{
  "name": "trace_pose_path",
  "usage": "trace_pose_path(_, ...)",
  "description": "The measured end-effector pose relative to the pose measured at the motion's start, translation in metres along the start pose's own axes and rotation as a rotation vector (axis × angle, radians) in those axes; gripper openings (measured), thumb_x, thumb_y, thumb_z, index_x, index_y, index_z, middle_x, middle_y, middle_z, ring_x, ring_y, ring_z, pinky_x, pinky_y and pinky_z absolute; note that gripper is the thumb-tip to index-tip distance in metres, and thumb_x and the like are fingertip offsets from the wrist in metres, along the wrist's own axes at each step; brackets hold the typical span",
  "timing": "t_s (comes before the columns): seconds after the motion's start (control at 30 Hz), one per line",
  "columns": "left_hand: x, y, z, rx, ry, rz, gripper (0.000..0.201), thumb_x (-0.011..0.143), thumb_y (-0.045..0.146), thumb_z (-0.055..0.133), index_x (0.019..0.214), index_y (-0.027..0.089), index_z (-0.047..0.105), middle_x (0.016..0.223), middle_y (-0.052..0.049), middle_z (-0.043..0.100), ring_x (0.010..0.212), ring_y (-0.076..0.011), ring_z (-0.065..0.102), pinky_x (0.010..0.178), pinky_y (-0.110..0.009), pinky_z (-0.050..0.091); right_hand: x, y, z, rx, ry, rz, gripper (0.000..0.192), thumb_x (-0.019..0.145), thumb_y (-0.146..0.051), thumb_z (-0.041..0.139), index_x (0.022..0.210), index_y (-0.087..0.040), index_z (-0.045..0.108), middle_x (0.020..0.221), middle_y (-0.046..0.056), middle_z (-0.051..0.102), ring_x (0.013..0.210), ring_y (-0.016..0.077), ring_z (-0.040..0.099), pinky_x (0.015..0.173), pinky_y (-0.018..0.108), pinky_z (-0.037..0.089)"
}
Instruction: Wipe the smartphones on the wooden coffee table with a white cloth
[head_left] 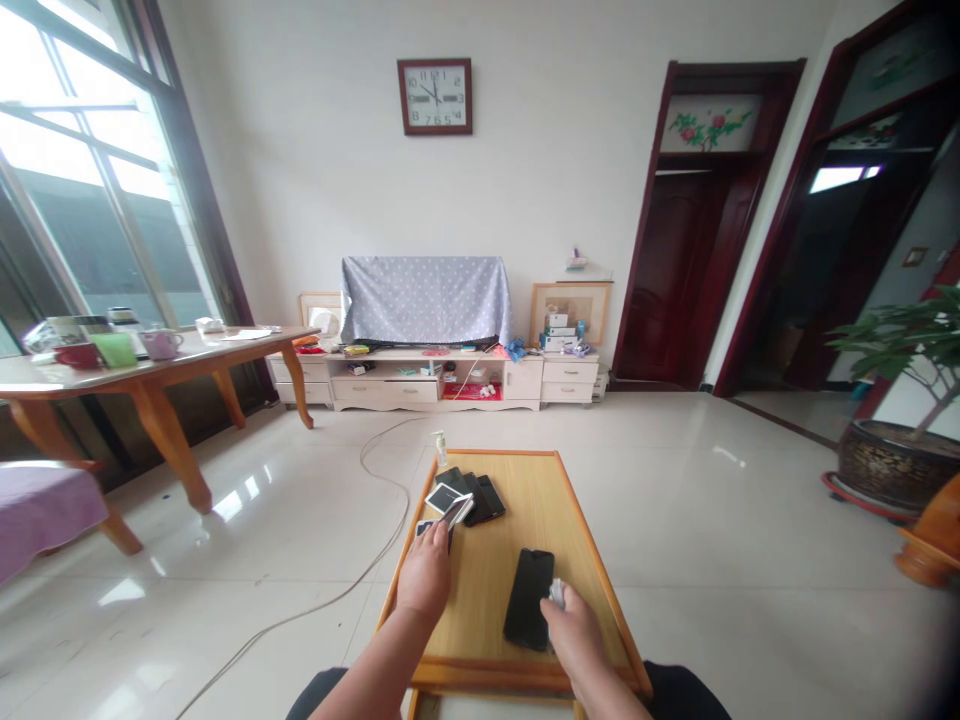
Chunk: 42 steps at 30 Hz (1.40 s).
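My left hand (pixel 425 572) is at the left side of a small wooden table (pixel 517 480). Its closed fingers meet the lower end of a tilted, white-edged phone (pixel 460 512). Partly under and behind that lie another white phone (pixel 442 497) and several dark phones (pixel 489 496), overlapping in a loose pile. A larger black phone (pixel 528 600) rests flat nearer me, screen up. Beside its right edge, my right hand (pixel 577 628) pinches a crumpled white cloth or tissue (pixel 556 592); most of that is hidden by the fingers.
A pump bottle (pixel 441 448) stands at the small table's far left corner. A cable (pixel 330 598) runs over the tiled floor to the left. Farther off are a dining table (pixel 225 350) with cups, a low TV cabinet (pixel 412 392) and a potted plant (pixel 892 465).
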<state>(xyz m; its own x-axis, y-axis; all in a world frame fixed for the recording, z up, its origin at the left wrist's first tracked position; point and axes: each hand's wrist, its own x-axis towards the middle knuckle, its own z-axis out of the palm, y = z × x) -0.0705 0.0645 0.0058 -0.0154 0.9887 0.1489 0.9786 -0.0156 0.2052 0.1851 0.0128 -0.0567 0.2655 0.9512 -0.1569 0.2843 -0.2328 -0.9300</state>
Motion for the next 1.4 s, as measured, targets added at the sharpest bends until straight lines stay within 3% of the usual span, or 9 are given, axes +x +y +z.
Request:
trace_pose_path(0.23, 0.005, -0.022, 0.019, 0.032, -0.049, 0.031, 0.074, 0.076, 0.004, 0.043, 0.149, 0.017, 0.042, 0.157, -0.009, 0.041, 0.148, -0.0225, 0.033, 0.124, -0.039, 0.021, 0.009, 0.008, 0.005, 0.003, 0.016, 0.041, 0.043, 0.073, -0.037, 0.06, 0.112, -0.02, 0.065, 0.1, 0.006, 0.075, 0.093, 0.0244, 0.069, 0.074, 0.027, 0.047)
trace_pose_path(0.4, 0.005, -0.028, 0.031, 0.026, -0.072, 0.066, 0.063, 0.083, 0.009, 0.039, 0.145, 0.017, 0.047, 0.156, -0.008, 0.043, 0.149, -0.0227, 0.031, 0.122, -0.041, 0.023, 0.011, 0.01, 0.009, 0.018, 0.048, 0.046, 0.046, 0.072, -0.038, 0.061, 0.114, -0.02, 0.065, 0.108, 0.007, 0.074, 0.101, 0.0251, 0.068, 0.078, 0.027, 0.049)
trace_pose_path(0.57, 0.01, -0.032, 0.025, 0.021, -0.039, 0.081, 0.053, 0.091, 0.019, 0.038, 0.142, 0.018, 0.051, 0.155, -0.009, 0.045, 0.149, -0.0239, 0.03, 0.124, -0.043, 0.018, 0.008, 0.006, 0.009, 0.013, 0.021, 0.016, 0.045, 0.073, -0.039, 0.061, 0.114, -0.022, 0.065, 0.108, 0.007, 0.074, 0.098, 0.0259, 0.069, 0.078, 0.029, 0.049)
trace_pose_path(0.73, -0.013, -0.009, 0.015, -0.025, 0.09, 0.151, 0.047, 0.096, 0.032, 0.037, 0.138, 0.022, 0.055, 0.153, -0.007, 0.047, 0.145, -0.027, 0.034, 0.123, -0.045, 0.018, 0.004, -0.005, 0.008, -0.019, 0.026, 0.049, 0.041, 0.07, -0.039, 0.062, 0.108, -0.023, 0.066, 0.1, 0.005, 0.075, 0.092, 0.0251, 0.069, 0.072, 0.027, 0.048)
trace_pose_path(0.87, -0.044, 0.022, 0.019, -0.109, 0.07, 0.289, 0.048, 0.096, 0.044, 0.039, 0.139, 0.028, 0.053, 0.149, -0.005, 0.051, 0.138, -0.0265, 0.042, 0.119, -0.044, 0.025, 0.002, -0.011, 0.011, -0.052, 0.033, 0.073, 0.031, 0.069, -0.036, 0.062, 0.097, -0.025, 0.067, 0.09, 0.004, 0.075, 0.084, 0.024, 0.068, 0.067, 0.027, 0.046)
trace_pose_path(1.0, -0.038, 0.019, 0.017, -0.035, 0.165, 0.046, 0.057, 0.093, 0.052, 0.043, 0.143, 0.026, 0.048, 0.159, -0.007, 0.036, 0.15, -0.0338, 0.017, 0.122, -0.057, 0.005, 0.0, -0.012, 0.013, -0.07, 0.041, 0.068, 0.029, 0.068, -0.034, 0.062, 0.094, -0.025, 0.067, 0.086, 0.003, 0.075, 0.082, 0.0239, 0.068, 0.066, 0.027, 0.046)
trace_pose_path(1.1, -0.013, -0.007, 0.007, -0.003, 0.09, -0.231, 0.07, 0.09, 0.058, 0.042, 0.148, 0.017, 0.039, 0.16, -0.016, 0.031, 0.148, -0.0391, 0.019, 0.116, -0.06, 0.017, -0.002, -0.014, 0.014, -0.08, 0.048, 0.057, 0.028, 0.066, -0.033, 0.064, 0.094, -0.026, 0.068, 0.086, 0.003, 0.075, 0.083, 0.0243, 0.068, 0.067, 0.027, 0.046)
trace_pose_path(1.23, 0.008, -0.036, -0.001, -0.011, -0.037, -0.161, 0.053, 0.087, 0.047, 0.05, 0.133, 0.022, 0.055, 0.146, -0.012, 0.05, 0.132, -0.0333, 0.043, 0.106, -0.046, 0.035, 0.0, -0.012, 0.016, -0.094, 0.058, 0.056, 0.029, 0.065, -0.03, 0.065, 0.094, -0.026, 0.068, 0.087, 0.003, 0.076, 0.084, 0.0243, 0.069, 0.068, 0.027, 0.047)
trace_pose_path(1.4, 0.018, -0.035, 0.005, -0.023, -0.022, -0.104, 0.051, 0.086, 0.046, 0.051, 0.131, 0.023, 0.057, 0.141, -0.011, 0.054, 0.125, -0.0315, 0.048, 0.102, -0.041, 0.037, 0.009, 0.002, 0.022, -0.13, 0.054, 0.036, 0.036, 0.068, -0.028, 0.063, 0.103, -0.025, 0.069, 0.094, 0.005, 0.076, 0.088, 0.024, 0.07, 0.073, 0.028, 0.048)
